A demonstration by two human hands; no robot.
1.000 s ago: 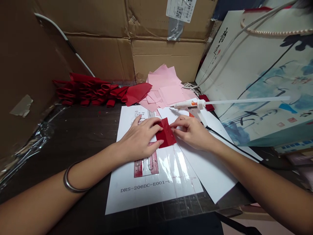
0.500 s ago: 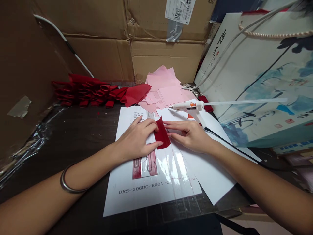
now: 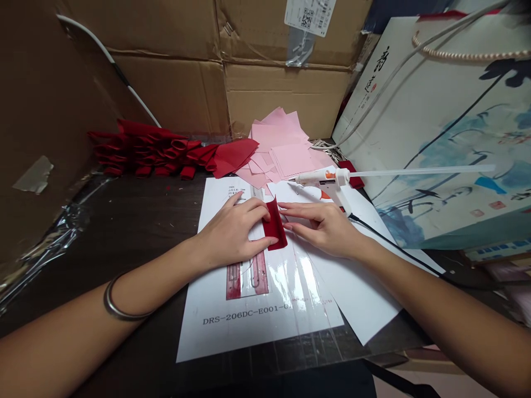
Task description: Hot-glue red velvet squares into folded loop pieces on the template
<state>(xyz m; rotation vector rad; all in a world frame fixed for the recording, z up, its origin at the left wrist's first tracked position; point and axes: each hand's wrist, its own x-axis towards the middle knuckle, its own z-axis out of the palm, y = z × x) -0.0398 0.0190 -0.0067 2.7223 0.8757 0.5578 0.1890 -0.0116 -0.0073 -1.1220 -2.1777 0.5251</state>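
Observation:
A small dark-red sheet [image 3: 275, 228], paper or cloth, lies on printed white paper [image 3: 257, 331] with its right edge raised and curled. My left hand [image 3: 234, 229] rests over its left side, thumb and curled fingertips pressing it down. At the raised edge, the fingers of my right hand [image 3: 326, 228] are stretched out, their tips touching or very near the sheet. Just beyond that hand lies a white and orange glue gun [image 3: 327, 179], a clear glue stick [image 3: 423, 171] jutting from its back.
Rolled red pieces [image 3: 145, 155] are heaped at the back left, beside pink square sheets [image 3: 286, 146]. Cardboard boxes [image 3: 286, 102] wall off the back. A patterned paper bag [image 3: 452, 143] stands at the right. The glue gun's black cord [image 3: 394, 249] runs across to the right.
The raised right edge of the red sheet has curled further inward, to the left. Both hands keep nearly the same places; the whole view has shifted slightly.

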